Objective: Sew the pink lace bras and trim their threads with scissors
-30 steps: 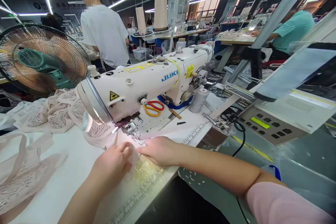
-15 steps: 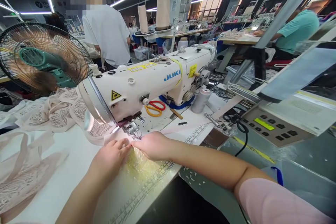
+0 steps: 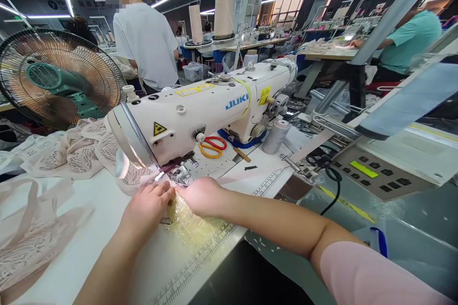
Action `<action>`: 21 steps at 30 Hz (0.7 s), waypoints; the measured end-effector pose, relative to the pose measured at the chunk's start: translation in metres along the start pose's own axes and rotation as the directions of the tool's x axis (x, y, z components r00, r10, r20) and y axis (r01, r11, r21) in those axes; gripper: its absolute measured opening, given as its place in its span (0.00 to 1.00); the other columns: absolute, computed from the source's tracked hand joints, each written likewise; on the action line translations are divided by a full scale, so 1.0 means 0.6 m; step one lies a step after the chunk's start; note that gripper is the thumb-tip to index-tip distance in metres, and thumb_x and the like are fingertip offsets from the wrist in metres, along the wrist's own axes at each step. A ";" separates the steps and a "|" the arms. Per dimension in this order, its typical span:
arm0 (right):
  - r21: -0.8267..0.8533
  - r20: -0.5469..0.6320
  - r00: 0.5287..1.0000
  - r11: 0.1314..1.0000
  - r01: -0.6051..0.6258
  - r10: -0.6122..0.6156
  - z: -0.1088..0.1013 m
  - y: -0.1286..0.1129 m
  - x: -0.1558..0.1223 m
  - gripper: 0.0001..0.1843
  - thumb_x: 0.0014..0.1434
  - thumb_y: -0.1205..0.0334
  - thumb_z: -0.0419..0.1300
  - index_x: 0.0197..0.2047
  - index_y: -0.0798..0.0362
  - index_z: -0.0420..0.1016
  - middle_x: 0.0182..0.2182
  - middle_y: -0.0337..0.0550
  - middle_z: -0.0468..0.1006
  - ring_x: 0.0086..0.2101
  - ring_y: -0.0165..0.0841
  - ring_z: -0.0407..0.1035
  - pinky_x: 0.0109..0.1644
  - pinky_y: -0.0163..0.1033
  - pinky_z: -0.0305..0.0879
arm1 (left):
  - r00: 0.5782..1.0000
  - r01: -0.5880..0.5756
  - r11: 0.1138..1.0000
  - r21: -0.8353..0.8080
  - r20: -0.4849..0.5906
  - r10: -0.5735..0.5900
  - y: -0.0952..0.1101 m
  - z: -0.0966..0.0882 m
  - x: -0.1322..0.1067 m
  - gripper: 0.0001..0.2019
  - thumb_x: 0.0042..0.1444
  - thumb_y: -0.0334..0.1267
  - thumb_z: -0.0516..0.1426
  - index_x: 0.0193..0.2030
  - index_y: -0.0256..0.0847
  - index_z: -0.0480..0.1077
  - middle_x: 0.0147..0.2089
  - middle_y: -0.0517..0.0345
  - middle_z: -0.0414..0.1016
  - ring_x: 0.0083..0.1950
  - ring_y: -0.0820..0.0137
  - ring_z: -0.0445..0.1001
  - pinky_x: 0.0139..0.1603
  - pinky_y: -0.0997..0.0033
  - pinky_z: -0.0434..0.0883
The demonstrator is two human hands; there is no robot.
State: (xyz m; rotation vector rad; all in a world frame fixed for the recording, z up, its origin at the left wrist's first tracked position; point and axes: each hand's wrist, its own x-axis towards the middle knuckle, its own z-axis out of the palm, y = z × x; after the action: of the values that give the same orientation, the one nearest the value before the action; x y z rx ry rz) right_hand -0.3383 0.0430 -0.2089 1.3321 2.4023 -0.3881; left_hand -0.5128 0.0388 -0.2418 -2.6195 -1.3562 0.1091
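At the front of the white JUKI sewing machine, my two hands meet just before the needle area. My left hand is closed, its fingertips pressed on pale pink fabric beside the presser foot. Thumb against the fabric edge, my right hand is closed too, its other fingers mostly hidden. The piece between the fingertips is largely covered. Below the hands, shiny clear film over a yellow patch lies on the table. Pale pink lace pieces extend behind and left of my left hand.
Red-and-yellow-handled scissors and a grey thread cone lie by the machine bed. A control box hangs at right. A large fan and a person in a white shirt are behind.
Both hands have shifted slightly left, staying close together at the presser foot. More pale fabric shows beyond my left fingertips. The view has moved a little.
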 end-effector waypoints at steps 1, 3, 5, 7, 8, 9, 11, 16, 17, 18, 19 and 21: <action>-0.001 -0.003 1.000 1.000 -0.001 0.001 0.002 0.000 0.001 0.45 0.53 0.70 0.59 0.70 0.52 0.43 0.39 0.54 0.80 0.40 0.46 0.75 0.39 0.45 0.70 | 1.000 -0.001 1.000 -0.004 -0.005 0.001 0.000 -0.001 0.001 0.21 0.57 0.26 0.48 0.53 0.41 0.73 0.56 0.48 0.74 0.49 0.54 0.74 0.48 0.53 0.72; -0.009 -0.016 1.000 1.000 0.003 -0.003 0.007 0.000 0.002 0.45 0.53 0.70 0.59 0.70 0.53 0.42 0.39 0.53 0.80 0.40 0.46 0.75 0.38 0.45 0.70 | 1.000 0.003 1.000 -0.007 0.001 -0.003 -0.001 -0.003 0.003 0.20 0.58 0.27 0.48 0.52 0.40 0.73 0.55 0.47 0.74 0.49 0.54 0.74 0.47 0.54 0.71; -0.018 -0.041 0.999 1.000 0.006 -0.006 0.015 0.002 0.001 0.44 0.54 0.70 0.58 0.70 0.52 0.43 0.38 0.52 0.80 0.39 0.45 0.75 0.36 0.44 0.70 | 1.000 0.015 1.000 0.000 0.026 -0.015 -0.001 -0.007 0.006 0.20 0.58 0.27 0.48 0.52 0.40 0.73 0.55 0.47 0.74 0.48 0.54 0.74 0.47 0.55 0.71; -0.021 -0.075 0.997 1.000 0.014 -0.016 0.026 0.005 0.001 0.42 0.55 0.69 0.57 0.70 0.52 0.45 0.37 0.51 0.80 0.38 0.44 0.75 0.34 0.42 0.69 | 0.998 0.033 0.999 0.010 0.047 -0.033 -0.001 -0.009 0.009 0.19 0.57 0.27 0.48 0.52 0.40 0.73 0.54 0.48 0.74 0.46 0.55 0.74 0.45 0.55 0.70; -0.019 -0.104 0.994 1.000 0.020 -0.022 0.033 0.007 0.002 0.41 0.55 0.68 0.56 0.69 0.52 0.46 0.37 0.51 0.80 0.37 0.43 0.75 0.33 0.41 0.68 | 0.998 0.042 0.999 0.016 0.050 -0.043 -0.002 -0.008 0.011 0.19 0.57 0.27 0.48 0.51 0.40 0.74 0.54 0.48 0.74 0.45 0.55 0.74 0.44 0.56 0.70; -0.016 -0.140 0.990 1.000 0.027 -0.029 0.040 0.008 0.002 0.40 0.55 0.68 0.56 0.69 0.52 0.47 0.37 0.50 0.80 0.36 0.42 0.75 0.32 0.40 0.67 | 0.997 0.053 0.998 0.024 0.047 -0.054 -0.003 -0.007 0.012 0.19 0.57 0.27 0.48 0.51 0.40 0.74 0.53 0.47 0.75 0.45 0.54 0.74 0.44 0.56 0.70; -0.002 -0.226 0.973 0.999 0.045 -0.045 0.054 0.012 0.004 0.37 0.55 0.67 0.56 0.68 0.52 0.51 0.37 0.48 0.80 0.35 0.41 0.74 0.30 0.39 0.66 | 0.996 0.083 0.995 0.047 0.018 -0.084 -0.007 0.000 0.014 0.19 0.57 0.28 0.48 0.52 0.40 0.73 0.52 0.46 0.75 0.47 0.53 0.73 0.45 0.56 0.70; 0.049 -0.318 0.947 0.997 0.066 -0.047 0.070 0.015 0.006 0.34 0.54 0.66 0.55 0.65 0.52 0.57 0.38 0.48 0.79 0.35 0.41 0.74 0.30 0.39 0.64 | 0.988 0.148 0.984 0.101 -0.055 -0.143 -0.011 0.009 0.013 0.18 0.57 0.28 0.48 0.49 0.41 0.74 0.47 0.46 0.76 0.53 0.52 0.70 0.50 0.56 0.68; 0.062 -0.309 0.950 0.996 0.060 -0.038 0.069 0.015 0.006 0.34 0.54 0.66 0.55 0.65 0.51 0.57 0.37 0.47 0.79 0.34 0.41 0.74 0.30 0.39 0.63 | 0.984 0.171 0.979 0.115 -0.075 -0.163 -0.009 0.007 0.011 0.17 0.57 0.29 0.48 0.47 0.42 0.74 0.46 0.47 0.76 0.54 0.52 0.69 0.50 0.57 0.68; 0.073 -0.299 0.954 0.996 0.054 -0.030 0.068 0.015 0.006 0.34 0.54 0.66 0.55 0.65 0.51 0.57 0.37 0.46 0.80 0.34 0.41 0.74 0.29 0.38 0.62 | 0.977 0.202 0.971 0.127 -0.102 -0.190 -0.007 0.004 0.009 0.16 0.57 0.30 0.48 0.46 0.42 0.74 0.47 0.46 0.75 0.55 0.52 0.68 0.50 0.57 0.68; 0.081 -0.291 0.956 0.995 0.052 -0.027 0.067 0.015 0.005 0.34 0.54 0.66 0.55 0.65 0.50 0.57 0.36 0.46 0.80 0.33 0.41 0.74 0.28 0.38 0.62 | 0.962 0.252 0.959 0.132 -0.140 -0.234 -0.004 0.001 0.007 0.16 0.57 0.31 0.48 0.47 0.42 0.73 0.48 0.46 0.73 0.55 0.51 0.67 0.50 0.57 0.68; 0.097 -0.290 0.957 0.994 0.056 -0.026 0.066 0.017 0.006 0.34 0.54 0.66 0.55 0.65 0.49 0.57 0.36 0.46 0.79 0.33 0.41 0.73 0.28 0.37 0.61 | 0.901 0.407 0.910 0.084 -0.198 -0.385 0.002 -0.004 0.004 0.17 0.58 0.33 0.49 0.51 0.38 0.70 0.54 0.40 0.69 0.58 0.48 0.65 0.53 0.52 0.66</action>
State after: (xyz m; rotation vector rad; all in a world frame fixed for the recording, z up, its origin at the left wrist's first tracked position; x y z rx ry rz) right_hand -0.3244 0.0348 -0.2466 1.4755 2.6850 -0.3555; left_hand -0.5100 0.0398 -0.2396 -2.1418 -1.7216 -0.0948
